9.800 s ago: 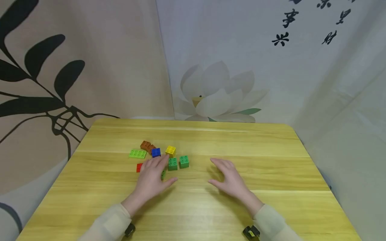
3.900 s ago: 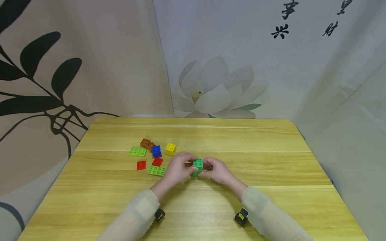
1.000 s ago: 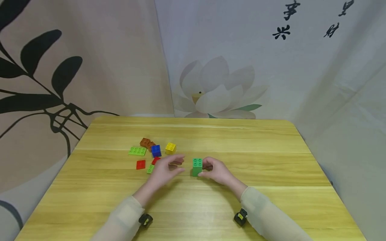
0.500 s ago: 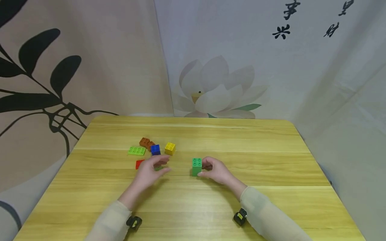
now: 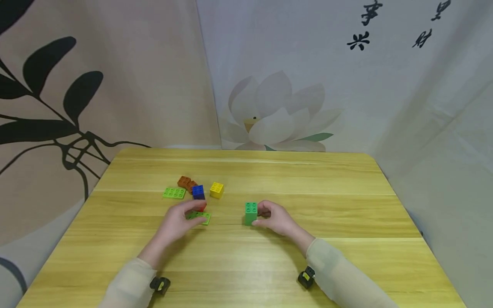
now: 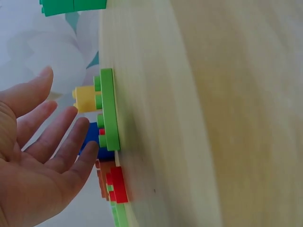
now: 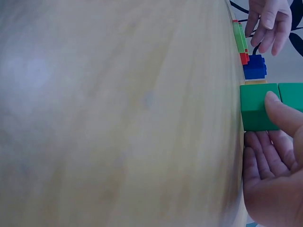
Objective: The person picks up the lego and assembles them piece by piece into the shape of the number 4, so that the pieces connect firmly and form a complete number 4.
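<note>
My right hand (image 5: 275,219) grips a stack of two green bricks (image 5: 251,214) that stands upright on the table; in the right wrist view the thumb lies along the side by the seam. To the left, my left hand (image 5: 173,223) hovers with fingers and thumb apart and nothing between them. Under its fingertips lies a light green eight-stud brick (image 5: 206,217), a low flat one, with a red brick (image 5: 202,208) just behind. A second red brick (image 6: 120,184), seen in the left wrist view, is hidden behind the left hand in the head view.
Behind the left hand lie another light green brick (image 5: 174,193), brown bricks (image 5: 188,183), a blue brick (image 5: 198,192) and a yellow brick (image 5: 217,190). The wooden table (image 5: 327,184) ends at a printed curtain (image 5: 154,85).
The two green bricks, apart at first, are now stacked. My left hand has let go of the stack and moved left over the light green brick. The right hand keeps its hold in place.
</note>
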`<state>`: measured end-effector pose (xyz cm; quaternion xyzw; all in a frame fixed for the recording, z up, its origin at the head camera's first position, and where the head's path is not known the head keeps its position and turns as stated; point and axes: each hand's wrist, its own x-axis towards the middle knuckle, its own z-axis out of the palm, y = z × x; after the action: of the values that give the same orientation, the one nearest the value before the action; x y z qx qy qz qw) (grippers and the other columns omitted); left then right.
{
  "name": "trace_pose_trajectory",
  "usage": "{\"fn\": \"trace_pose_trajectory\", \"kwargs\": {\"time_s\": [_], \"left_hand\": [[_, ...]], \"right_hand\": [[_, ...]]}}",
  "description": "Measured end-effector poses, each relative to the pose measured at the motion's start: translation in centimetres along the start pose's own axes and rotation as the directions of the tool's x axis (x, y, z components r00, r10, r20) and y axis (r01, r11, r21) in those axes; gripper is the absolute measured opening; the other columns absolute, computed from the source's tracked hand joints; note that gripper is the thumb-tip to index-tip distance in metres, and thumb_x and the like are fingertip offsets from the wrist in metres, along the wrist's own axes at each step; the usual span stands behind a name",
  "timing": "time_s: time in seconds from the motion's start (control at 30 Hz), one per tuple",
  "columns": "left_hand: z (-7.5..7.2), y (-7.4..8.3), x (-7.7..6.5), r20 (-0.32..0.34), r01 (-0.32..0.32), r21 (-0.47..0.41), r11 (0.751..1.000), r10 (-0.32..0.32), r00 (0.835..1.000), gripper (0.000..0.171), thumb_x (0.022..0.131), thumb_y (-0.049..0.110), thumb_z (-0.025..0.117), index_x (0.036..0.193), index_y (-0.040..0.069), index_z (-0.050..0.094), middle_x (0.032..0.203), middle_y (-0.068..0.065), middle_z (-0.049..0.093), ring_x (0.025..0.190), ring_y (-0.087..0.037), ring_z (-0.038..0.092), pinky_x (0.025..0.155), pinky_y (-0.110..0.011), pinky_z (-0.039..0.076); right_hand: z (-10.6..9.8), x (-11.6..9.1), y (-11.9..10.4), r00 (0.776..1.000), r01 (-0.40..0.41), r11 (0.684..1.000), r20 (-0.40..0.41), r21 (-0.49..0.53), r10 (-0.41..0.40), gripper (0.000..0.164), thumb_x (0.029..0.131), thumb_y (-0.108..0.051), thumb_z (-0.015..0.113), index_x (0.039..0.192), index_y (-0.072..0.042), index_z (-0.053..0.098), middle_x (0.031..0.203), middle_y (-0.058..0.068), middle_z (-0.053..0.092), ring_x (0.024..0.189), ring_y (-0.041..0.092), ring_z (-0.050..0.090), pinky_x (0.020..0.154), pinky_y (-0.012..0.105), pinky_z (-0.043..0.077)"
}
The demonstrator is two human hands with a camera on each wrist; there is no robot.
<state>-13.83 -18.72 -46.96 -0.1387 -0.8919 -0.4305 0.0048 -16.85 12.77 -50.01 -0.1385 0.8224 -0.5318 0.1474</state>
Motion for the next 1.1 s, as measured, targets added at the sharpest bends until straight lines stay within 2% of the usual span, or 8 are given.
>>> {"fn": "trace_pose_trajectory", "kwargs": {"time_s": [0.17, 0.53, 0.8, 1.1], "left_hand": [[-0.3, -0.2, -0.1, 0.012, -0.008, 0.033, 0.999, 0.008, 1.0, 0.048, 0.084, 0.01, 0.079, 0.129, 0.002, 0.063, 0.126, -0.013, 0.065, 0.117, -0.034, 0.059, 0.099, -0.052, 0.047], [-0.5, -1.3, 0.0, 0.059, -0.005, 0.107, 0.994, -0.002, 0.998, 0.045, 0.08, 0.012, 0.084, 0.122, 0.006, 0.069, 0.125, -0.015, 0.065, 0.119, -0.039, 0.056, 0.103, -0.057, 0.041], [-0.7, -1.9, 0.4, 0.107, -0.016, 0.11, 0.994, 0.004, 0.994, 0.04, 0.077, 0.011, 0.085, 0.115, 0.008, 0.073, 0.119, -0.01, 0.068, 0.119, -0.039, 0.055, 0.103, -0.059, 0.039], [-0.7, -2.2, 0.6, 0.141, 0.009, 0.076, 0.997, -0.02, 0.99, 0.039, 0.075, 0.01, 0.086, 0.113, 0.009, 0.075, 0.117, -0.009, 0.068, 0.119, -0.038, 0.055, 0.104, -0.059, 0.038]], "right_hand": [[0.1, 0.0, 0.0, 1.0, 0.005, 1.0, -0.004, 0.009, -0.005, 0.034, 0.083, -0.004, 0.079, 0.113, 0.0, 0.064, 0.107, 0.007, 0.067, 0.103, 0.028, 0.063, 0.095, 0.045, 0.05], [-0.2, 0.0, -0.3, 1.0, 0.005, 1.0, 0.018, 0.002, -0.005, 0.034, 0.083, -0.009, 0.08, 0.112, -0.001, 0.064, 0.106, 0.006, 0.067, 0.102, 0.024, 0.063, 0.094, 0.041, 0.051], [-0.2, 0.0, -0.2, 1.0, 0.005, 1.0, 0.014, -0.013, -0.005, 0.034, 0.083, -0.009, 0.081, 0.111, -0.002, 0.064, 0.105, 0.005, 0.067, 0.101, 0.023, 0.063, 0.094, 0.04, 0.051], [-0.2, -0.2, -0.5, 1.0, 0.005, 1.0, 0.012, -0.02, -0.005, 0.033, 0.083, -0.009, 0.081, 0.11, -0.002, 0.064, 0.104, 0.004, 0.067, 0.1, 0.023, 0.063, 0.093, 0.04, 0.051]]}}
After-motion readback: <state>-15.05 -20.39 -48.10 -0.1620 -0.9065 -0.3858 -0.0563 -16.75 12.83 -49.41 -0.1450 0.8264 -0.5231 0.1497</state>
